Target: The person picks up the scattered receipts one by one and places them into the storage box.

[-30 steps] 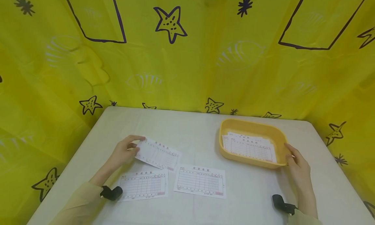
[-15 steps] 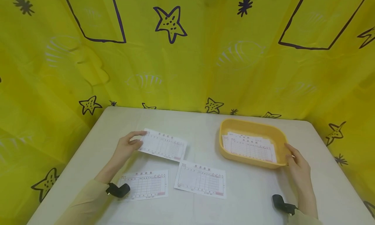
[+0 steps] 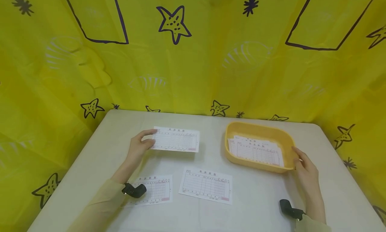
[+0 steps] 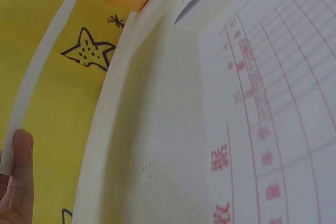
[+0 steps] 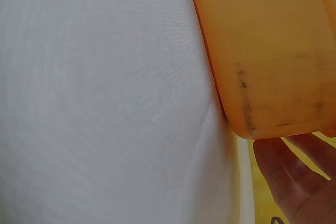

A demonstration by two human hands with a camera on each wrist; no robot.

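Pinched between the thumb and fingers of my left hand is a printed receipt slip, raised over the table. Seen nearly edge-on in the left wrist view, that slip rises from the fingertips. Two more slips lie flat: one at the middle front, another partly covered by my left wrist. At the right stands a yellow plastic bin with several similar slips inside. My right hand holds the bin's right end; its fingers meet the outer wall in the right wrist view.
A white-covered table carries everything. Behind it hangs a yellow curtain with starfish drawings, close along the back edge. Each wrist wears a black camera, such as the right one.
My left hand has lifted the slip and carried it right and toward the back, turning it nearly level. My right hand and the bin have stayed in place.
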